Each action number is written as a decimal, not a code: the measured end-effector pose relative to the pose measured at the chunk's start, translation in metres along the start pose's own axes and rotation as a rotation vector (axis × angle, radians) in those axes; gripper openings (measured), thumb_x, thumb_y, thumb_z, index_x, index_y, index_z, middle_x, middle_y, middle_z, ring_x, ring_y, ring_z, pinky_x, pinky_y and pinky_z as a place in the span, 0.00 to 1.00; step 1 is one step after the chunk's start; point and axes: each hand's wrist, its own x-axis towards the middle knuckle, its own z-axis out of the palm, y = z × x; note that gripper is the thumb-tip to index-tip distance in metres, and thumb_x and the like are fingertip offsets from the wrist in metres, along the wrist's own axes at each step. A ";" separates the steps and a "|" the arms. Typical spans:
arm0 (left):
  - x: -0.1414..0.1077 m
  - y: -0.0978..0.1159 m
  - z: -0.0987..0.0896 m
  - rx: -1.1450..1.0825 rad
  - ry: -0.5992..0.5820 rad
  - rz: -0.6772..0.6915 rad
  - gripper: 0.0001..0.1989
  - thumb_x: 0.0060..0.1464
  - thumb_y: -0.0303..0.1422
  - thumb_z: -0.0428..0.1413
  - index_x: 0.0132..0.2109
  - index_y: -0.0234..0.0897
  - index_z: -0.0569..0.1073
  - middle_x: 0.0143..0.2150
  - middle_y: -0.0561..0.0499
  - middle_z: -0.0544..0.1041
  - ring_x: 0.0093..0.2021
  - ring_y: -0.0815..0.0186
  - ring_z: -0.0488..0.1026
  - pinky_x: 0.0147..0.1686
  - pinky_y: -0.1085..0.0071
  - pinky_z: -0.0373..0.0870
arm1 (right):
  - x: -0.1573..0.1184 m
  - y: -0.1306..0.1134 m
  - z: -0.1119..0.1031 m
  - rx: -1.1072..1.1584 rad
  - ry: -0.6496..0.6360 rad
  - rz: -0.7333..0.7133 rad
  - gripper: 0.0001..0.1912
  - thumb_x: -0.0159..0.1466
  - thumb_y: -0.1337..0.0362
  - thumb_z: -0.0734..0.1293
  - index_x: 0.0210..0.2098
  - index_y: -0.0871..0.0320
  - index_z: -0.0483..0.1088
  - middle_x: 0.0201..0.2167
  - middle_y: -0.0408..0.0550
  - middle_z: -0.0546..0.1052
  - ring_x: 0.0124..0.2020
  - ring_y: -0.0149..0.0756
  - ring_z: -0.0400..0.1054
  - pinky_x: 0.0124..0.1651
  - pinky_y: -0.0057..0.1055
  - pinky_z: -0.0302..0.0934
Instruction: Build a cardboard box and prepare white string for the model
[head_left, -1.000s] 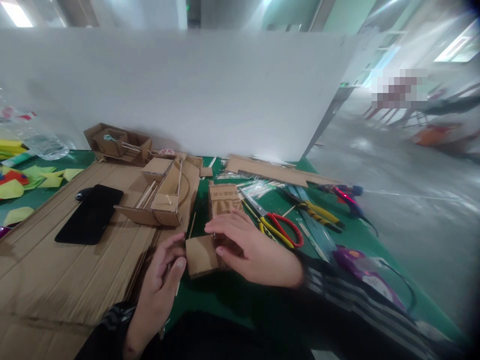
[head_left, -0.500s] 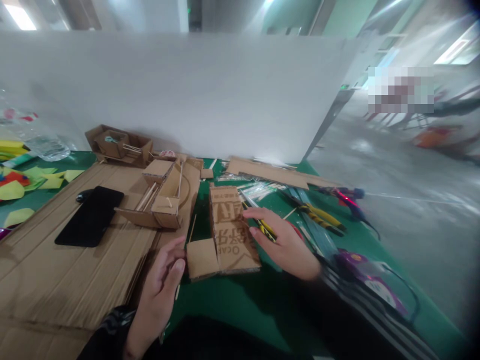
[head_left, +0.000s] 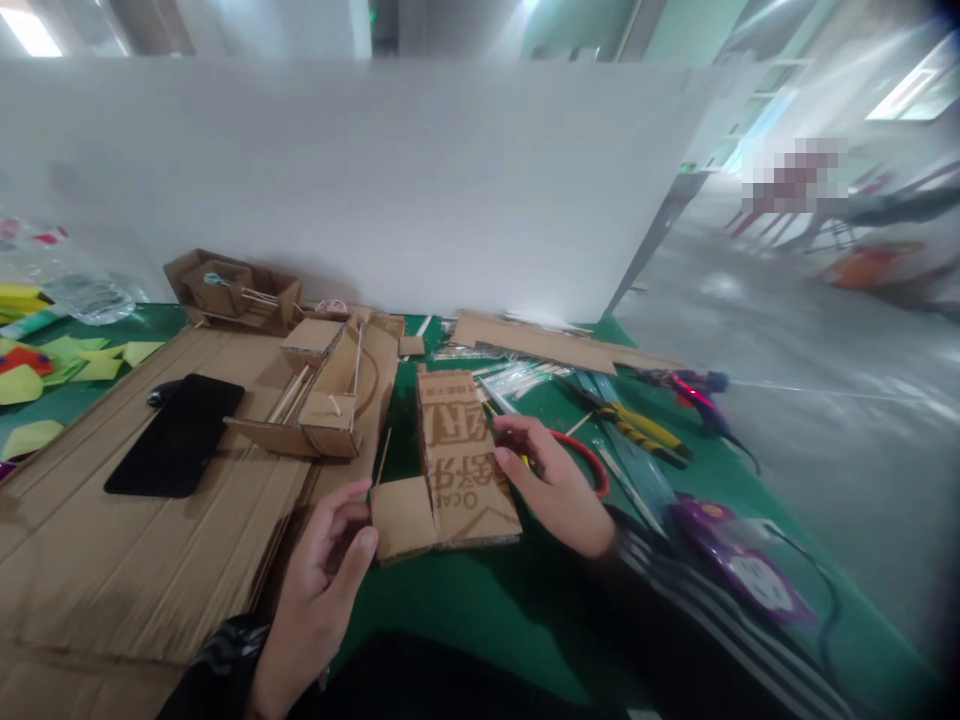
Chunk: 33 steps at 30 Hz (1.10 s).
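A long printed cardboard piece [head_left: 465, 470] lies on the green table, with a smaller plain cardboard square [head_left: 403, 517] against its lower left side. At the square's left edge is my left hand [head_left: 322, 580], fingers curved and apart, holding nothing. My right hand [head_left: 555, 485] rests by the long piece's right edge, its thumb and fingers apart and empty. Part of a yellow tool shows beneath the right hand, and a red loop handle [head_left: 596, 465] curves out beside it.
Cardboard sheets [head_left: 217, 540] on the left bear a black tablet [head_left: 176, 435] and a cardboard model [head_left: 330, 405]. Another cardboard box [head_left: 232, 290] stands behind. To the right lie yellow-black pliers [head_left: 645, 430], a glue gun [head_left: 697, 400] and a purple device [head_left: 739, 560]. A white panel [head_left: 360, 190] rises behind.
My right hand has shifted slightly left and down, uncovering more of the red handle. My left hand has moved slightly right, against the square's edge.
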 end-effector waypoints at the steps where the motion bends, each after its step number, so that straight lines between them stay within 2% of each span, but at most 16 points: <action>1: 0.000 0.001 0.000 -0.003 -0.004 0.001 0.20 0.63 0.41 0.54 0.60 0.43 0.65 0.51 0.47 0.77 0.48 0.62 0.75 0.45 0.72 0.72 | 0.000 0.001 0.001 0.059 -0.008 0.054 0.18 0.68 0.53 0.63 0.53 0.56 0.64 0.49 0.53 0.73 0.48 0.41 0.70 0.53 0.43 0.66; 5: -0.002 0.002 0.000 -0.029 -0.017 -0.002 0.20 0.64 0.41 0.54 0.60 0.42 0.65 0.50 0.46 0.77 0.47 0.61 0.75 0.44 0.71 0.72 | 0.000 -0.002 0.006 0.219 -0.054 0.204 0.23 0.66 0.47 0.64 0.52 0.57 0.63 0.46 0.52 0.74 0.45 0.40 0.71 0.49 0.40 0.69; 9: -0.002 0.003 0.000 -0.054 -0.015 -0.007 0.21 0.63 0.41 0.55 0.60 0.41 0.65 0.51 0.44 0.77 0.47 0.60 0.76 0.43 0.70 0.73 | 0.000 -0.010 0.008 0.308 -0.091 0.297 0.23 0.64 0.45 0.65 0.48 0.56 0.65 0.48 0.51 0.74 0.46 0.40 0.71 0.49 0.38 0.68; 14: -0.003 0.003 0.000 -0.069 -0.033 -0.026 0.21 0.63 0.42 0.54 0.60 0.41 0.65 0.53 0.44 0.76 0.51 0.57 0.75 0.43 0.69 0.73 | 0.002 -0.011 0.010 0.438 -0.153 0.415 0.24 0.60 0.42 0.69 0.39 0.57 0.69 0.35 0.45 0.76 0.38 0.39 0.71 0.43 0.36 0.68; 17: -0.003 0.005 0.000 -0.063 -0.036 -0.034 0.21 0.63 0.42 0.55 0.60 0.40 0.65 0.54 0.43 0.75 0.54 0.56 0.73 0.46 0.68 0.72 | 0.002 -0.010 0.010 0.464 -0.187 0.418 0.22 0.59 0.43 0.69 0.34 0.58 0.70 0.32 0.44 0.76 0.36 0.38 0.71 0.42 0.35 0.67; 21: -0.003 0.005 0.000 -0.066 -0.024 -0.045 0.21 0.62 0.42 0.55 0.59 0.40 0.66 0.55 0.43 0.75 0.53 0.56 0.74 0.47 0.67 0.72 | 0.002 -0.014 0.011 0.540 -0.210 0.408 0.21 0.58 0.45 0.71 0.34 0.58 0.71 0.34 0.45 0.76 0.37 0.38 0.72 0.42 0.35 0.67; 27: -0.002 -0.002 0.000 -0.116 0.024 -0.003 0.21 0.62 0.43 0.55 0.59 0.40 0.67 0.50 0.45 0.77 0.48 0.59 0.75 0.45 0.70 0.71 | 0.000 -0.014 0.014 0.639 -0.166 0.422 0.17 0.59 0.49 0.73 0.34 0.58 0.72 0.32 0.43 0.75 0.34 0.34 0.70 0.38 0.31 0.65; 30: 0.001 -0.006 -0.001 -0.111 0.001 -0.002 0.22 0.62 0.42 0.55 0.60 0.41 0.67 0.47 0.47 0.77 0.44 0.62 0.75 0.41 0.71 0.72 | 0.000 -0.013 0.014 0.643 -0.152 0.425 0.17 0.58 0.50 0.73 0.33 0.58 0.71 0.30 0.42 0.75 0.33 0.33 0.70 0.38 0.30 0.65; 33: 0.002 -0.005 -0.002 -0.101 -0.007 -0.024 0.21 0.63 0.42 0.54 0.60 0.41 0.66 0.47 0.47 0.77 0.45 0.61 0.74 0.42 0.71 0.72 | 0.001 -0.014 0.012 0.648 -0.140 0.426 0.18 0.58 0.49 0.73 0.33 0.58 0.72 0.31 0.43 0.76 0.33 0.35 0.71 0.38 0.31 0.65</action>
